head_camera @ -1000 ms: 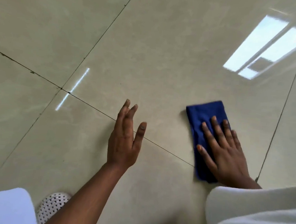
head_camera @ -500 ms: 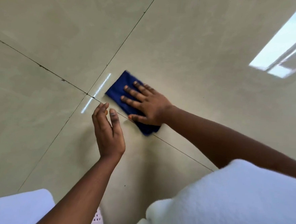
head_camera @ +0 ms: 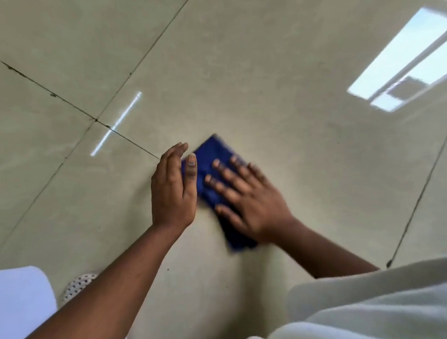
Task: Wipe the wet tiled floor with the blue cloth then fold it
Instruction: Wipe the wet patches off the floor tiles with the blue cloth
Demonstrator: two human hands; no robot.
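From the head camera we look down on a glossy beige tiled floor [head_camera: 276,75], and we take the blue cloth [head_camera: 209,163] as our landmark: it lies flat on the tile near the middle of the view, folded into a narrow strip that runs diagonally, its far corner pointing up and away and its near end toward the person's body. Our right hand [head_camera: 246,200] lies palm-down on top of the cloth with the fingers spread wide and straight, pressing it to the floor without curling around it; both the hand and the cloth are blurred. Our left hand [head_camera: 175,187] stands just to the left of the cloth, turned on its edge with the fingers extended and close together and the thumb [head_camera: 191,177] stretched alongside, overlapping the cloth's left border in the picture; it grips nothing, and we cannot tell whether it actually touches the fabric. Left of the cloth, dark grout lines [head_camera: 63,100] cross at a joint, with a thin bright streak of reflected light [head_camera: 117,123] just beside that crossing. Far to the upper right of the cloth a window reflection [head_camera: 415,61] shines on the tile. Below the cloth, toward the camera, pale clothing [head_camera: 381,318] fills the lower right corner, and a white perforated shoe [head_camera: 79,285] peeks out at lower left
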